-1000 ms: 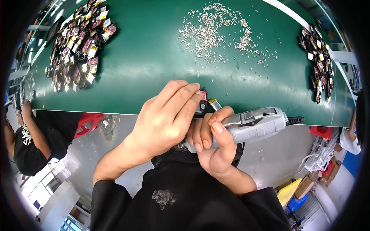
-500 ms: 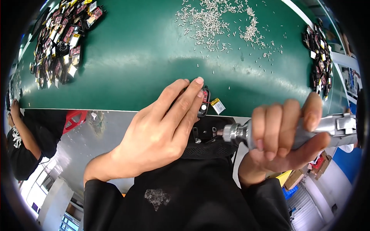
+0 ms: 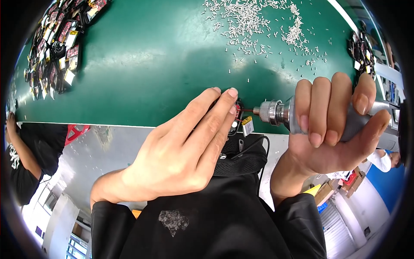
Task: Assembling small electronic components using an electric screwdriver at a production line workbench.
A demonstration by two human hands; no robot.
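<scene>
Left hand (image 3: pixel 181 151) covers small black oblong plastic device (image 3: pixel 238 110), apparently steadying it, grip undeterminable; right hand (image 3: pixel 330 151) grasps grey cylindrical power screwdriver (image 3: pixel 271 112), apparently aiming its slender metal bit (image 3: pixel 249 111).

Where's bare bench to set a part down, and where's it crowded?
Widest bare patch: green bench between left pile and screws, beyond the left hand. Narrower strip: between screws and right pile. Crowded: around the left fingertips, where device, battery and driver in the right hand bunch up.
</scene>
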